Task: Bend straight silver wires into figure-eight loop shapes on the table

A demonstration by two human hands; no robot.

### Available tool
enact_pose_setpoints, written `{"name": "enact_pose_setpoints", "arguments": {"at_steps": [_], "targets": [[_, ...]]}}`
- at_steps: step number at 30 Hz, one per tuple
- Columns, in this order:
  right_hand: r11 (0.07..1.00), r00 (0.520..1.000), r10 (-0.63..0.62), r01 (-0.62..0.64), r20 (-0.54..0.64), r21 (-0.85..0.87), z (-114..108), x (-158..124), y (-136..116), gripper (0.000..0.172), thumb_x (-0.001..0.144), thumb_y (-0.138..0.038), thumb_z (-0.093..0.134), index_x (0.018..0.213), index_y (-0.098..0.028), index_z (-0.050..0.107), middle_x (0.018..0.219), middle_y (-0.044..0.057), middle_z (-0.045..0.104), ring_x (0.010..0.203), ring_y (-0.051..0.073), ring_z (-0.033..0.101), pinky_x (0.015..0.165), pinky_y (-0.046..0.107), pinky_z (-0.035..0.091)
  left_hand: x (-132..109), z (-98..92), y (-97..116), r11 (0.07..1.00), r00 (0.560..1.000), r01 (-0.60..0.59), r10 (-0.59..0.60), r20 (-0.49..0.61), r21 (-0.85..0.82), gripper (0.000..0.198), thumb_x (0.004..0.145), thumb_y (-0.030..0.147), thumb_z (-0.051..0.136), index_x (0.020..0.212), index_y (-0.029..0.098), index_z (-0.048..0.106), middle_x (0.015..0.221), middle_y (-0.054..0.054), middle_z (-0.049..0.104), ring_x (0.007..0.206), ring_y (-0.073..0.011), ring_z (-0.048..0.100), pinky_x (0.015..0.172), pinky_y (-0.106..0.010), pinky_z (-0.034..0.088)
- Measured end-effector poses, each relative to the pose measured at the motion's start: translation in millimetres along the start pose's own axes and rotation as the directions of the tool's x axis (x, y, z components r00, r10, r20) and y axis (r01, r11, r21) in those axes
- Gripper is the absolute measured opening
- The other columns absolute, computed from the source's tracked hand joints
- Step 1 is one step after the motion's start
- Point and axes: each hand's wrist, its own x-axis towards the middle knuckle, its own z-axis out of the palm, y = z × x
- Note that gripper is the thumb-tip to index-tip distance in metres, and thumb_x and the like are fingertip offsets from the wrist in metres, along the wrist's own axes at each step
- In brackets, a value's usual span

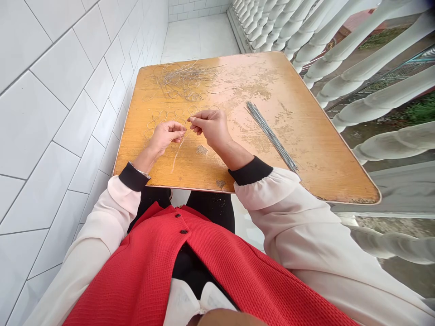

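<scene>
Over the wooden table (217, 167), my left hand (167, 135) pinches a thin pale strand (177, 156), whose loose end curves down toward the table's near edge. My right hand (211, 127) is close beside it, thumb and forefinger pressed together at the upper part of the strand; what exactly they grip is too small to make out. Thin wire loops (163, 115) lie on the table just beyond both hands. Farther back is a tangled heap of fine wire (186, 77). A bundle of straight grey rods (272, 136) rests to the right of my right hand.
Small piles of tiny bits (201, 149) lie near the hands, another (220, 184) by the front edge. A white tiled wall (78, 99) runs along the left. White balusters (340, 63) stand along the right.
</scene>
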Motion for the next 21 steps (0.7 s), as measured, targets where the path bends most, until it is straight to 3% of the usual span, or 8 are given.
{"name": "enact_pose_setpoints", "arguments": {"at_steps": [4, 13, 21], "targets": [[0.994, 0.999, 0.038, -0.036, -0.009, 0.105, 4.3, -1.7, 1.1, 0.023, 0.082, -0.011, 0.076, 0.063, -0.017, 0.065, 0.055, -0.002, 0.060, 0.048, 0.008, 0.052, 0.049, 0.022, 0.046, -0.2, 3.3, -3.5, 0.998, 0.997, 0.032, -0.028, 0.072, -0.061, 0.018, 0.084, 0.000, 0.066, 0.075, 0.015, 0.064, 0.066, 0.005, 0.065, 0.061, -0.0040, 0.061, 0.068, -0.019, 0.049], [0.959, 0.982, -0.175, 0.155, -0.066, -0.237, -0.2, 3.1, 15.2, 0.016, 0.087, -0.018, 0.071, 0.071, -0.020, 0.072, 0.064, 0.000, 0.066, 0.063, 0.017, 0.064, 0.064, 0.030, 0.050, -0.1, -1.6, -0.7, 0.991, 0.992, 0.099, -0.090, 0.089, -0.095, 0.013, 0.091, 0.012, 0.070, 0.080, 0.015, 0.063, 0.069, 0.003, 0.069, 0.062, -0.0058, 0.068, 0.067, -0.019, 0.053], [0.924, 0.965, -0.258, 0.232, -0.048, -0.303, -1.4, 0.1, 13.8, 0.017, 0.087, -0.019, 0.068, 0.071, -0.023, 0.070, 0.070, 0.002, 0.069, 0.078, 0.021, 0.069, 0.072, 0.033, 0.053, -3.3, -3.6, 4.1, 0.993, 0.990, 0.099, -0.093, 0.105, -0.059, 0.015, 0.096, 0.024, 0.067, 0.084, 0.016, 0.064, 0.069, 0.002, 0.070, 0.058, -0.0050, 0.064, 0.057, -0.017, 0.046]]}}
